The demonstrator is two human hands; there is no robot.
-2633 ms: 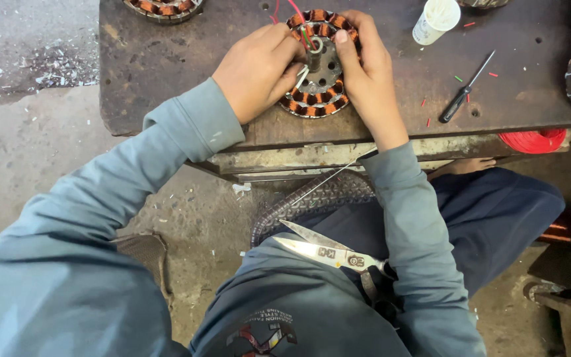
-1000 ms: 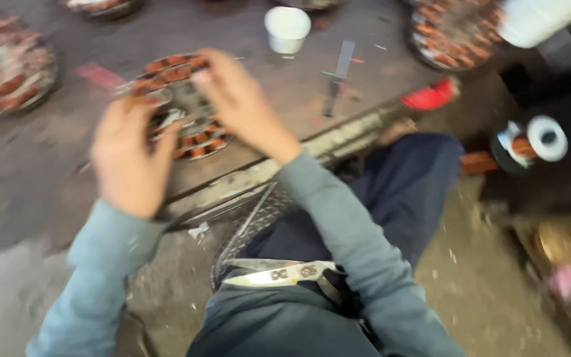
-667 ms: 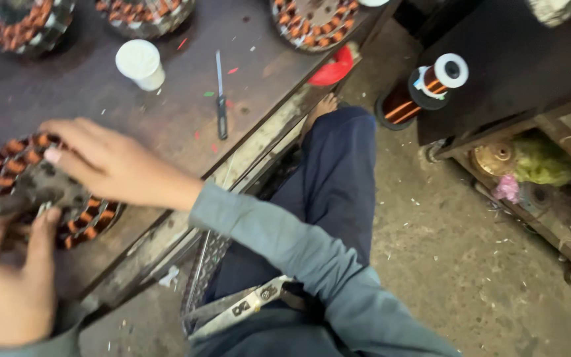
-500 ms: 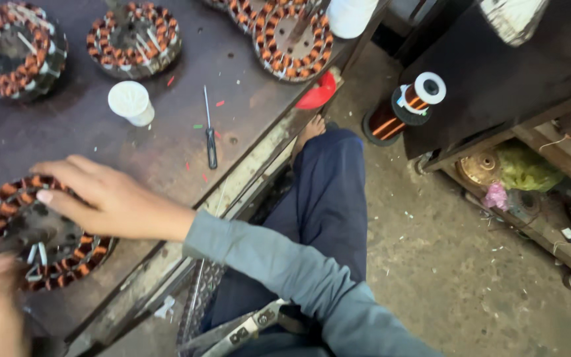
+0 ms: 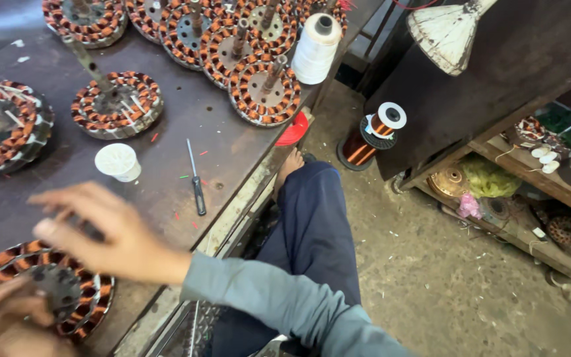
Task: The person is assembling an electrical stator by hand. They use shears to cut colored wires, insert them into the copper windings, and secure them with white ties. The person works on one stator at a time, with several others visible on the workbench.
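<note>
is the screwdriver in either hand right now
No, the screwdriver lies alone on the table, apart from the right hand and left hand at the wound stator.

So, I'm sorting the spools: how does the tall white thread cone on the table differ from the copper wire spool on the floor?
The tall white thread cone is wound with white thread; the copper wire spool carries shiny copper-coloured wire. The cone stands upright on the dark metal table near its edge, whereas the spool lies tilted on the concrete floor. The cone is narrow and tapered; the spool is squat, with wide white flanges. Both have a hollow core, and neither hand touches them.
</note>
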